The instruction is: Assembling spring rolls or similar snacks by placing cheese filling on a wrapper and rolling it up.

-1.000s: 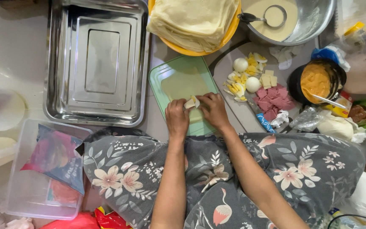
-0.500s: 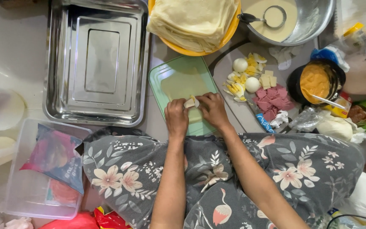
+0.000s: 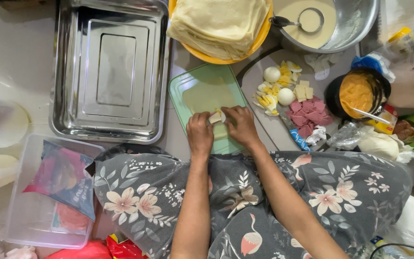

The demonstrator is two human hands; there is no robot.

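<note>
At the centre of the frame your two hands meet over a small pale folded wrapper (image 3: pixel 215 117), which lies on a thin sheet of the same dough spread across the light green board (image 3: pixel 192 86). Your left hand (image 3: pixel 200 134) pinches the wrapper's left side with its fingertips, and your right hand (image 3: pixel 239 125) presses on its right side, fingers curled down; both hands are closed on it and nearly touch each other.

Just right of the board sits a grey cutting board (image 3: pixel 257 79) carrying boiled egg pieces (image 3: pixel 271 91), small yellow cheese squares (image 3: pixel 304 91) and pink meat slices (image 3: pixel 307 115). Further right stands a dark bowl of orange sauce (image 3: pixel 358 91) with a spoon in it.

Above the green board, at the top centre of the frame, a yellow plate (image 3: pixel 259 36) holds a stack of thin pale wrappers (image 3: pixel 216 21). To its right a steel bowl (image 3: pixel 360 19) holds pale batter with a ladle (image 3: pixel 298 20). At the upper left lies an empty steel tray (image 3: pixel 111 72), and at the lower left a clear plastic box (image 3: pixel 34 192). Your flowered grey garment (image 3: pixel 140 196) fills the bottom of the frame.
</note>
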